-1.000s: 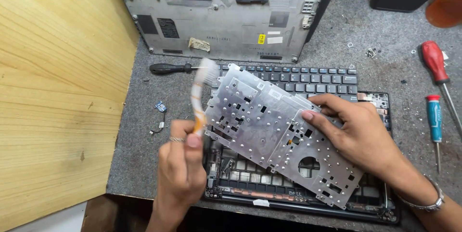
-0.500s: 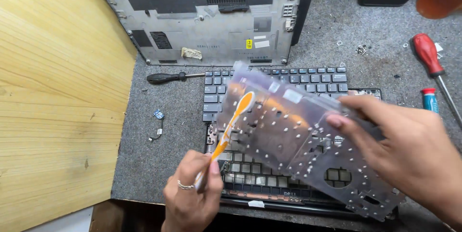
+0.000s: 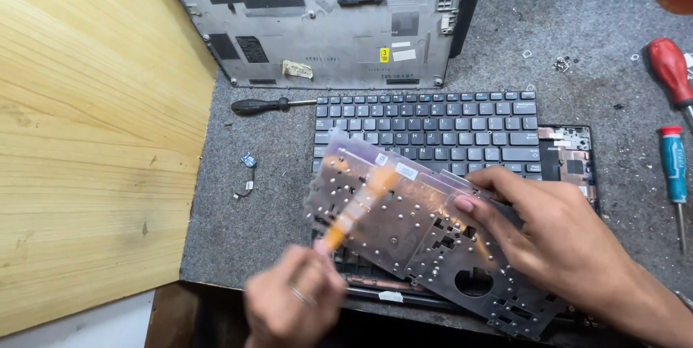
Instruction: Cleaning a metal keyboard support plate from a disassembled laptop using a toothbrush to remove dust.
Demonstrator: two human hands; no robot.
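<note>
Hands [image 3: 433, 261] clasping metal plate [image 3: 404, 225], ribbon cable [image 3: 346, 214]

Bare mat [image 3: 274, 218] left of keyboard [image 3: 433, 124]; black screwdriver [image 3: 271, 105] and small cable [image 3: 247, 175] intrude.

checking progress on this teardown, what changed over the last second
The left hand dropped lower, drawing the orange ribbon cable down across the metal keyboard backplate. The right hand still grips the plate over the keyboard; black screwdriver unmoved.
</note>
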